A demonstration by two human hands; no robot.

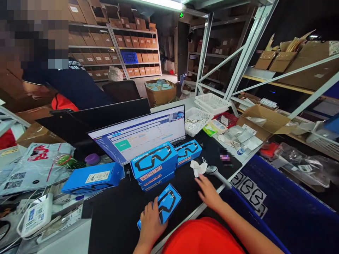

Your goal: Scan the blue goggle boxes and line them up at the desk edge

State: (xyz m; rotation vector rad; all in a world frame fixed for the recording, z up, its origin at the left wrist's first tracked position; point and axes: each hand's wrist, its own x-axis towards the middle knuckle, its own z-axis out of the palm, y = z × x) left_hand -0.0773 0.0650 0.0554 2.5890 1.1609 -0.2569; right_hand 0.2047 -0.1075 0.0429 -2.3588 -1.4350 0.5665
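My left hand (pixel 151 221) grips a small blue box (pixel 171 201) with a black eyewear-shaped picture, its fingers lying across the near end and hiding part of it. The box rests at a slant on the black desk mat. My right hand (pixel 208 191) is open with fingers apart. Its fingertips are near a crumpled white tissue (pixel 198 168) and the grey handheld barcode scanner (pixel 218 175). Beyond my left hand stands a stack of similar blue boxes (pixel 154 160), the top one marked "Wakening", with another blue box (pixel 188 152) beside it.
A monitor (pixel 143 135) stands behind the stack. Another blue box (pixel 92 177) lies at left by a white label-covered device (pixel 37 216). White baskets (pixel 197 121) and an open carton (pixel 265 118) are at right. A co-worker in a dark shirt (pixel 79 83) bends beyond the monitor.
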